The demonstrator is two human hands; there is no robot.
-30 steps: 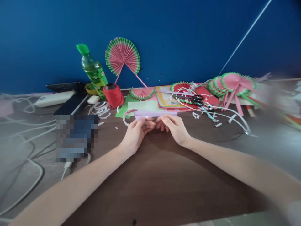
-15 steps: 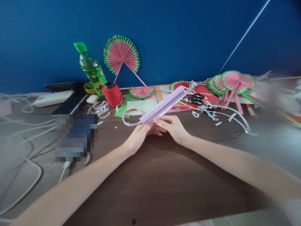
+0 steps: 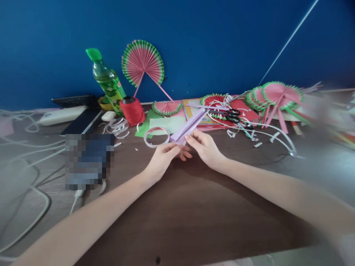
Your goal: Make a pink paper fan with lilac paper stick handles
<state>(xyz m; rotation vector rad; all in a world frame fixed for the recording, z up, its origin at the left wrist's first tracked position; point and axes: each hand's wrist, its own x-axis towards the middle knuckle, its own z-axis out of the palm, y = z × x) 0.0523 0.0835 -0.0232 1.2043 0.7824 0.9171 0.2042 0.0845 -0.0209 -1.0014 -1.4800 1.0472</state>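
A folded strip of lilac paper (image 3: pixel 191 125) is held at its near end above the table, slanting up and away to the right. My left hand (image 3: pixel 165 157) pinches its lower left end between thumb and fingers. On the right edge, my right hand (image 3: pixel 206 149) grips the paper between thumb and forefinger. Some fingertips are hidden behind the sheet. Just left of the paper, a roll of double-sided tape (image 3: pixel 156 145) lies on the table. Beyond its far end are another narrow lilac strip (image 3: pixel 209 107) and black-handled scissors (image 3: pixel 233 115).
A green-capped bottle (image 3: pixel 108 81) leans by a red thread spool (image 3: pixel 132 111). One pleated fan (image 3: pixel 143 61) stands against the blue wall; more fans (image 3: pixel 280 96) are piled right. A blurred-out dark object (image 3: pixel 90 160) and white cables (image 3: pixel 46 199) lie left. Tape scraps (image 3: pixel 257 145) litter the right.
The lilac paper has turned and looks narrower, its far end pulled back left and down. My hands have drawn slightly apart, and the narrow strip behind shows more.
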